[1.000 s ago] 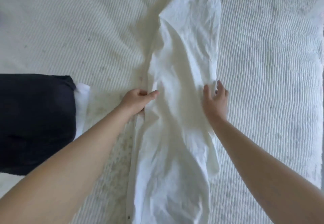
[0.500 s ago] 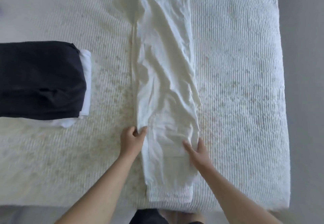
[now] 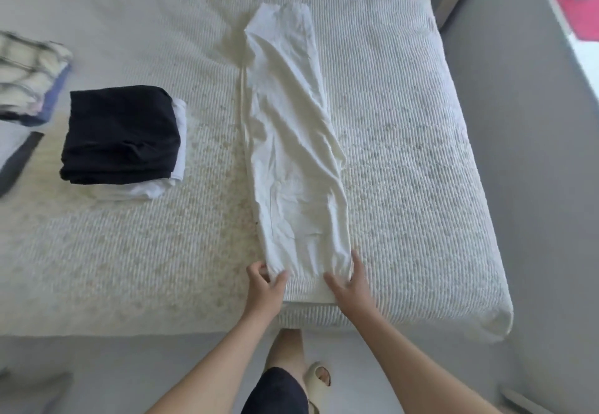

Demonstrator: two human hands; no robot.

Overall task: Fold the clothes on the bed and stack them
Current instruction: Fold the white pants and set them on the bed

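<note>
Both hands are gripping the limp white trousers at the cuff end: left hand pinching, right hand pressing flat; light, soft, liable to slump.

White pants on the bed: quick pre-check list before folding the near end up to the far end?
1. Left hand pinching the near corner of the white pants: ok.
2. Right hand gripping its corner: cannot tell, fingers look spread.
3. Pants laid long and narrow: ok.
4. Wrinkles smoothed: not ok.
5. Bed bare beside the far end: ok.
6. Black-topped stack apart from the pants: ok.
</note>
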